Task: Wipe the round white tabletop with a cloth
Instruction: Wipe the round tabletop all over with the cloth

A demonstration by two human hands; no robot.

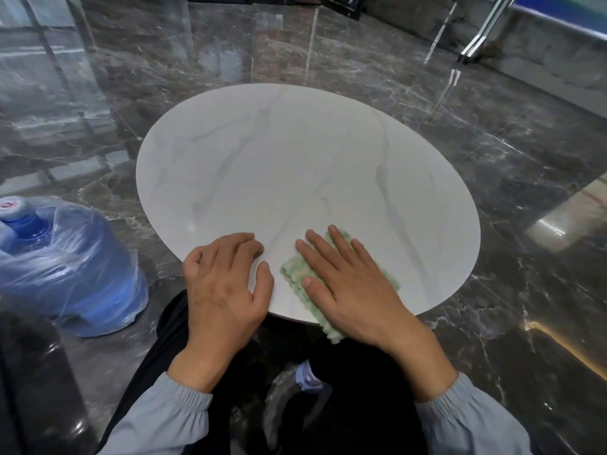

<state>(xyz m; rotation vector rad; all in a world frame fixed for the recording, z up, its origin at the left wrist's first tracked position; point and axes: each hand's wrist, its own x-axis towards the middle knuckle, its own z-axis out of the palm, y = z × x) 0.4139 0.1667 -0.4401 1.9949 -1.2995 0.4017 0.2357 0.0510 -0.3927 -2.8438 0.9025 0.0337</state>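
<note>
Grey sleeves (177,418) sit nearest me; my right hand (354,284) lies flat, fingers straight, pressing the green cloth (294,274) on the near rim of the round white bench (295,159). My left hand (223,284) rests beside it, loosely curled, holding nothing. Left, a plastic-wrapped water jug (65,264) stands on the marble floor (492,159).

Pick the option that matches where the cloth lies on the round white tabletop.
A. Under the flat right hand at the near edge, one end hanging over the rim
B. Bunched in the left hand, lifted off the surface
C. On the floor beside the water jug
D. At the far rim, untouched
A: the right hand presses flat on the green-and-white cloth at the near edge of the tabletop, and the cloth's end droops past the rim.
</note>
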